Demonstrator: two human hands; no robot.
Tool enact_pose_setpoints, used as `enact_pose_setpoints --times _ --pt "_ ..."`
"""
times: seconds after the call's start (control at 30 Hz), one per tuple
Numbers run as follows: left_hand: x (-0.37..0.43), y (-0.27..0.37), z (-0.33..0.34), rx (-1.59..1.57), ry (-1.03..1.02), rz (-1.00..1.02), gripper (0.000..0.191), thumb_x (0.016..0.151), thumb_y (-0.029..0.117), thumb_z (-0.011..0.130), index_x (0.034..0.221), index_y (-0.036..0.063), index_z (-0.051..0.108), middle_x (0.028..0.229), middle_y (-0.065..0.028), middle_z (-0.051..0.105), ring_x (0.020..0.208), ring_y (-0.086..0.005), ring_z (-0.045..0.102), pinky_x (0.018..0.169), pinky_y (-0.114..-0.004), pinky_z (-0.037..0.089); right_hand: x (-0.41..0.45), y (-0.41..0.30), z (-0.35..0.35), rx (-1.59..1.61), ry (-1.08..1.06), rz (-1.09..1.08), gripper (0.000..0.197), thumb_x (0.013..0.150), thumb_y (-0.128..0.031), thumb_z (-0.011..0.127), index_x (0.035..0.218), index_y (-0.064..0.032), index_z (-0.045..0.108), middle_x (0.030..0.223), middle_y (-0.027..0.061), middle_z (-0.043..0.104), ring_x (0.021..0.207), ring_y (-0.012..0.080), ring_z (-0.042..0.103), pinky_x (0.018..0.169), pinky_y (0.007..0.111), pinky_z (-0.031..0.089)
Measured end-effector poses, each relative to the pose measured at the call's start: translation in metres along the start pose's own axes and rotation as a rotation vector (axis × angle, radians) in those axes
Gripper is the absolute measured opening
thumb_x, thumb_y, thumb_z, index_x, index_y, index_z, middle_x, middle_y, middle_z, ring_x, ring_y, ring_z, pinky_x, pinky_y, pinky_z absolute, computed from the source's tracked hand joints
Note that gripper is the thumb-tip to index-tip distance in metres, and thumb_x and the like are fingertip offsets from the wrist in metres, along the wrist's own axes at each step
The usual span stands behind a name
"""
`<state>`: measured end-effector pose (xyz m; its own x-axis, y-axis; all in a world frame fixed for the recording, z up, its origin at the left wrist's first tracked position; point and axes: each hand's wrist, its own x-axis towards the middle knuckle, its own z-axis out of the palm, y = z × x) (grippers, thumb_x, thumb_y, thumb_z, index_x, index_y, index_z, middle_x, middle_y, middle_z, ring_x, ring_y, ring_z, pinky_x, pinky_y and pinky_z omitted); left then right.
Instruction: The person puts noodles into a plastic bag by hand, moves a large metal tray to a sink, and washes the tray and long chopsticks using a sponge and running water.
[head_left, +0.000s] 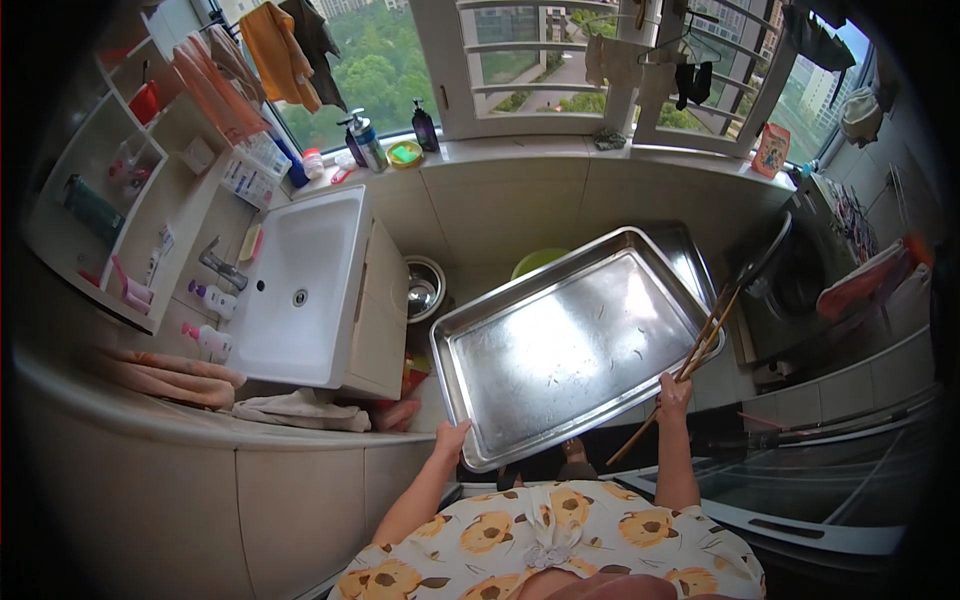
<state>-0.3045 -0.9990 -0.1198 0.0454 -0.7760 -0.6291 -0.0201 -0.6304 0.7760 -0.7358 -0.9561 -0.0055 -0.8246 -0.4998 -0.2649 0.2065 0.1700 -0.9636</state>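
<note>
A large rectangular stainless steel tray (555, 360) is held up in front of me, tilted to one side, with a few small bits on its shiny bottom. My left hand (451, 441) grips its near left corner. On the near right side, my right hand (673, 396) is closed around a pair of long wooden chopsticks (705, 341) and touches the tray's rim. The chopsticks cross over the tray's right edge. Behind the tray, a second dark metal tray (686, 251) and a green basin (538, 260) are partly hidden.
At the left is a white washbasin (300, 232) on a cabinet (379, 330). A steel bowl (424, 289) is beside that cabinet. Bottles and a soap dish (406, 154) line the windowsill (517, 148). A front-loading washing machine (791, 270) is at the right, a glass door (817, 480) nearer.
</note>
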Motion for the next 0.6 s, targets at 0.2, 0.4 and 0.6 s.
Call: enact_pose_setpoints --times 0.2,0.4,0.6 --pt "-0.028 -0.035 0.010 -0.066 -0.044 -0.083 0.032 0.080 0.012 0.066 0.105 -0.0068 0.059 0.092 -0.0127 0.064 0.078 -0.0201 0.062 0.067 -0.035 0.050 -0.028 -0.008 -0.024 -0.054 0.007 -0.110 0.028 0.075 -0.004 0.059 0.063 -0.0082 0.034 0.056 -0.0024 0.033 0.042 0.0086 0.029 0.038 0.031 0.022" --pt "-0.081 -0.074 0.023 -0.140 -0.051 -0.188 0.035 0.081 0.011 0.065 0.110 -0.0073 0.056 0.095 -0.0144 0.064 0.080 -0.0240 0.063 0.071 -0.037 0.051 0.005 0.031 -0.075 -0.266 -0.014 -0.154 0.022 0.070 -0.008 0.061 0.085 0.0074 0.053 0.066 0.0043 0.051 0.058 0.0135 0.046 0.052 0.033 0.040" --pt "-0.151 -0.124 0.018 -0.104 0.119 -0.238 0.037 0.079 0.014 0.066 0.108 -0.0067 0.056 0.094 -0.0149 0.063 0.080 -0.0242 0.062 0.071 -0.038 0.050 -0.016 0.054 -0.093 -0.408 -0.060 0.025 0.023 0.068 -0.012 0.063 0.078 0.0071 0.055 0.063 0.0081 0.054 0.051 0.0186 0.051 0.048 0.037 0.042"
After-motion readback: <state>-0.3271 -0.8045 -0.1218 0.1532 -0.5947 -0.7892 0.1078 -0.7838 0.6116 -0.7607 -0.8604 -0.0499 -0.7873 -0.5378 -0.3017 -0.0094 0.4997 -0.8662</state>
